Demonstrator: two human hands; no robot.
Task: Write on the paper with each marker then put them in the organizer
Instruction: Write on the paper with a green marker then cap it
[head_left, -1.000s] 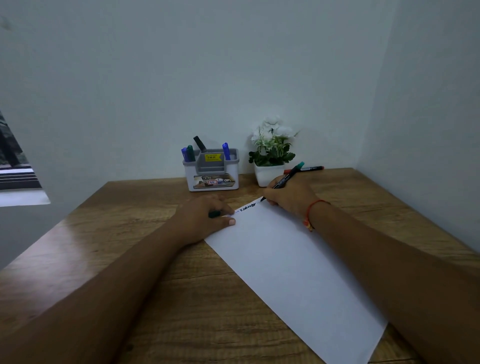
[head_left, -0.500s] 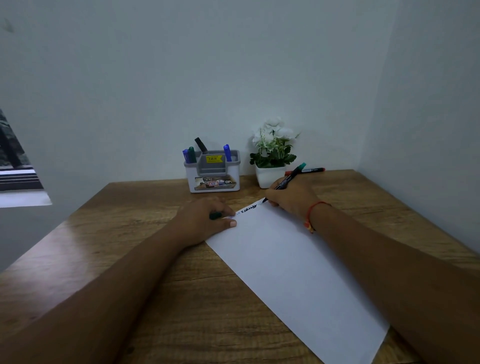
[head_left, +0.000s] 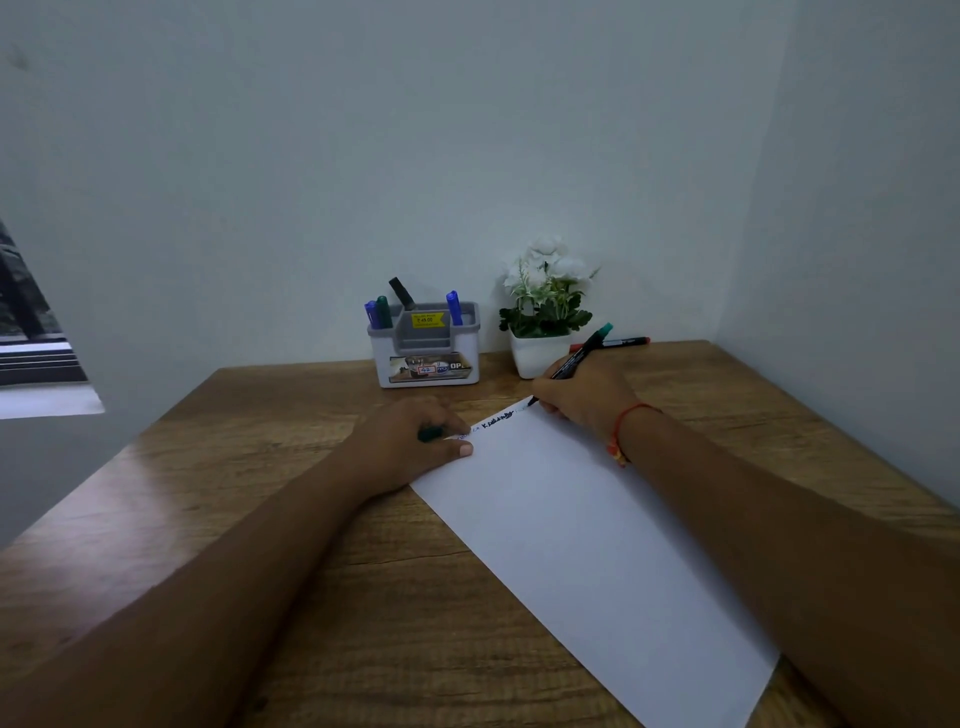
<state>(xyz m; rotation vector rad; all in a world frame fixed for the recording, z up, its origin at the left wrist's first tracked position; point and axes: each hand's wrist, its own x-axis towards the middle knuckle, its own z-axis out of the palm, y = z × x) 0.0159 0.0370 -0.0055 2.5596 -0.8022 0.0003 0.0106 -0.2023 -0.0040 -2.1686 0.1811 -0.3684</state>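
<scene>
A green-capped marker is being used to write along the far edge of the paper.

The marker (head_left: 570, 365) is pinched in the fingers of the right hand (head_left: 584, 397), its tip touching the white paper (head_left: 587, 530) at the end of a short line of dark writing (head_left: 497, 418). The left hand (head_left: 415, 441) lies on the sheet's far left corner, its fingers curled over a small green piece, judged to be the marker's cap (head_left: 430, 434). The writing step is judged to be in hand; next, capping would be called for, then a reach to the organizer (head_left: 425, 345) at the wall, where four markers already stand. A red-tipped marker (head_left: 621, 342) lies behind the right hand beside the flower pot (head_left: 540, 353), partly hidden. The written words cannot be read, and the cap is largely covered.
</scene>
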